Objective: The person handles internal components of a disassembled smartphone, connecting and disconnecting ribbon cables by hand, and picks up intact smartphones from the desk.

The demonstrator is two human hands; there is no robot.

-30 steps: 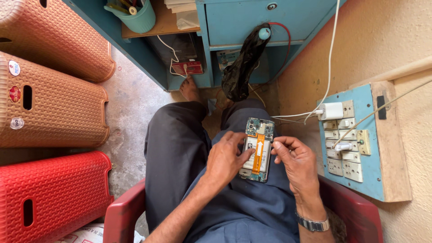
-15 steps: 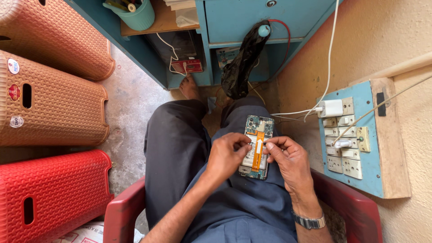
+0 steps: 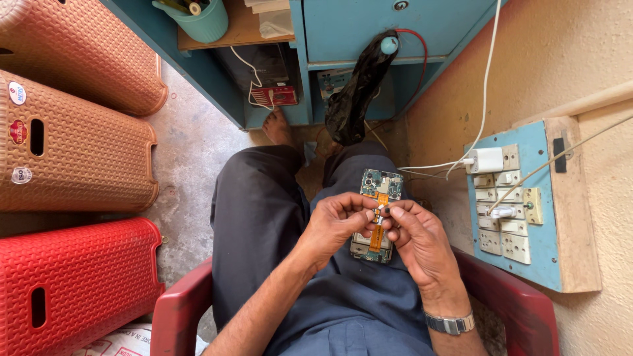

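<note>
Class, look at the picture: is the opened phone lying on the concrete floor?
No: the opened phone rests on the seated person's lap, beneath the fingertips of the left hand and right hand.

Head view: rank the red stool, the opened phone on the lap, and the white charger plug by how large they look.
1. Red stool, though partly cut off by the frame.
2. Opened phone, partly covered by the hands.
3. White charger plug.

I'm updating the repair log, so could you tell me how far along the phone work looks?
Done: the phone on the lap has its back off, board and orange flex cable exposed. In hand: the left hand and right hand pinch a tiny part together above it. Left: the phone remains open, with no back cover in sight.
</note>
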